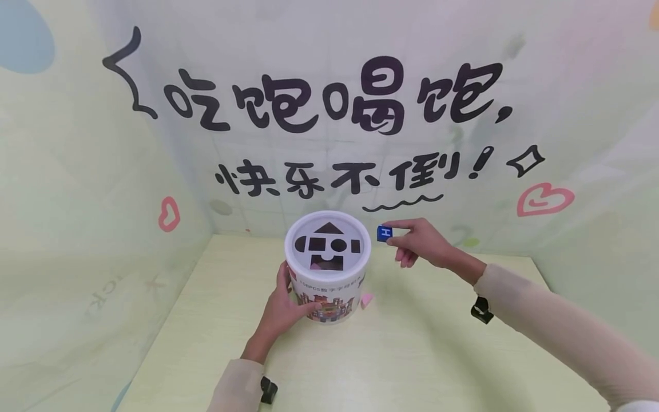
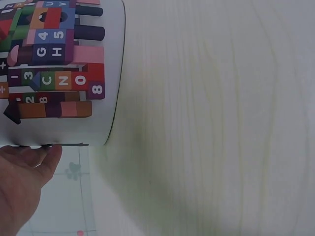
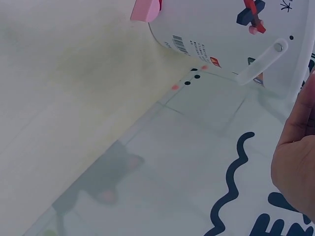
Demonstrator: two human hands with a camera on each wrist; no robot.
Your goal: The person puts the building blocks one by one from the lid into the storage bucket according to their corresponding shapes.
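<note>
A white bucket [image 1: 328, 294] with printed block pictures stands on the table. Its white lid [image 1: 329, 217] has several shaped holes, among them a triangle, a square and a circle. My left hand [image 1: 283, 309] holds the bucket by its left side, thumb toward the front. To the right of the lid and slightly above its middle, my right hand [image 1: 419, 243] pinches a small blue block [image 1: 384, 233] marked with a white H between thumb and fingers. In the right wrist view the right hand [image 3: 298, 155] shows only partly, and the block is out of sight.
A pink block [image 1: 366, 300] lies on the pale wooden table [image 1: 360, 366], close by the bucket's right side. Behind the table hangs a light backdrop [image 1: 309, 34] with black writing. A white handle [image 3: 263, 61] hangs on the bucket's side.
</note>
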